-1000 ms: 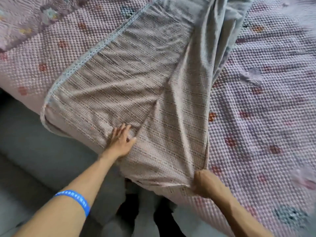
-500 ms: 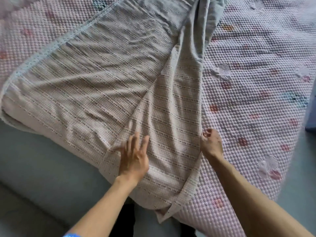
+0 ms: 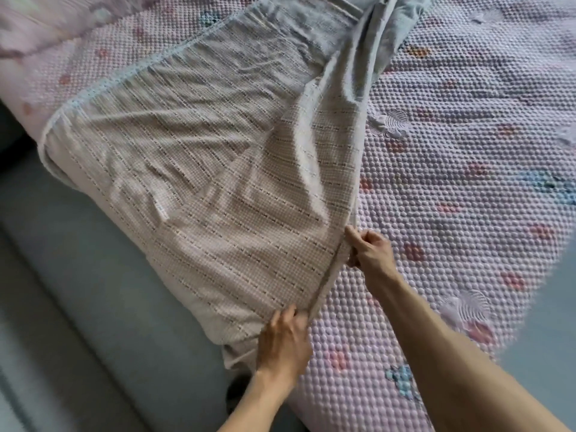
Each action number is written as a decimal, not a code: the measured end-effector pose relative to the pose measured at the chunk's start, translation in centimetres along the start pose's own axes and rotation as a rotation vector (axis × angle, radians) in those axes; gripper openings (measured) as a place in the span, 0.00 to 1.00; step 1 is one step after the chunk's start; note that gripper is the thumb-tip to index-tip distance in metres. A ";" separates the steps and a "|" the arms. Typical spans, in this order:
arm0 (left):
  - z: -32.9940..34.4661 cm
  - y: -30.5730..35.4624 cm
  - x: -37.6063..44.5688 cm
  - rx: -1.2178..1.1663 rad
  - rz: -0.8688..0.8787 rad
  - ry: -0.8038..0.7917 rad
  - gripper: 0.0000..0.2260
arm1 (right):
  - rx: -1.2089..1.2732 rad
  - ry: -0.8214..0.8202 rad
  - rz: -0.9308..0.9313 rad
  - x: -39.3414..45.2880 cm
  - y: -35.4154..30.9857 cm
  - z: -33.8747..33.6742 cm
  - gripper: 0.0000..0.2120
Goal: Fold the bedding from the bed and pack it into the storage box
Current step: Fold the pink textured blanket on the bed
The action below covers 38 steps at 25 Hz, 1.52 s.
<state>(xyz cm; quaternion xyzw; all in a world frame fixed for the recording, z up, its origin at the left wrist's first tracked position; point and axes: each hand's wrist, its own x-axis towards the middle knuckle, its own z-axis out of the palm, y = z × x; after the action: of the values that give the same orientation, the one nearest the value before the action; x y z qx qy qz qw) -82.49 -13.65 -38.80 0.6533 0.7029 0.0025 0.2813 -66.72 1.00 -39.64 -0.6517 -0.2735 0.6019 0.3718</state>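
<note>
A beige checked blanket (image 3: 218, 182) with a pale blue trim lies partly folded across the near side of the bed, its far end bunched up at the top. My right hand (image 3: 371, 251) pinches the blanket's right edge, fingers curled round it. My left hand (image 3: 285, 338) grips the same edge at the near corner, close to the bed's side. The edge runs taut between the two hands. No storage box is in view.
Under the blanket lies a pink bubble-textured bedspread (image 3: 452, 198) with red and blue flower marks, covering the bed. A grey floor (image 3: 78, 291) runs along the left and lower left. Another pinkish cover (image 3: 46, 23) sits at the top left.
My left hand left the middle of the blanket and slid down to grip its near corner. My right hand stays on the right edge, and the view shifted left.
</note>
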 end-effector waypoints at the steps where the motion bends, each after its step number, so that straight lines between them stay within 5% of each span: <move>1: 0.2 0.5 -1.1 -0.022 0.009 0.013 0.10 | 0.037 0.013 0.015 -0.7 0.8 -2.1 0.17; 4: 2.6 2.3 -4.8 0.031 0.089 0.029 0.10 | 0.034 0.195 0.077 -4.4 4.5 -9.4 0.18; 7: 5.9 4.8 -9.1 0.102 0.096 -0.186 0.13 | -0.107 0.348 0.133 -8.9 7.5 -14.2 0.17; 13: 11.0 7.0 -14.9 0.035 0.087 -0.151 0.15 | -0.338 0.243 0.167 -10.2 7.7 -14.0 0.09; 16: 9.4 7.7 -15.5 0.023 0.036 -0.137 0.07 | -0.394 0.144 0.107 -8.1 6.4 -12.3 0.11; 19: 11.1 7.3 -16.5 -0.055 -0.023 -0.082 0.11 | -0.532 0.235 -0.030 -7.4 5.9 -12.8 0.12; 23: 13.0 8.8 -17.5 0.048 -0.120 -0.129 0.08 | -0.541 0.489 0.106 -13.0 11.7 -21.5 0.15; 26: 15.7 11.7 -20.1 0.087 -0.241 -0.222 0.19 | -0.571 0.348 0.165 -14.2 14.3 -26.7 0.15; 31: 18.1 13.8 -21.2 0.168 -0.465 -0.159 0.11 | -0.635 0.065 0.206 -11.1 13.9 -28.6 0.13; 34: 18.6 14.7 -21.6 0.150 -0.487 -0.265 0.10 | -0.713 0.028 0.235 -11.4 13.8 -30.5 0.12; 38: 13.5 20.9 -20.6 -0.091 -0.438 -0.187 0.08 | -0.723 0.087 0.116 -14.7 6.5 -31.5 0.04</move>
<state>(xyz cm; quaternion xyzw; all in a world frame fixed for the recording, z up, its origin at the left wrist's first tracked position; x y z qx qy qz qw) -58.21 -34.50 -34.30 0.4693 0.7979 -0.0875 0.3680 -38.06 -19.48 -36.46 -0.7805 -0.4151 0.4579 0.0939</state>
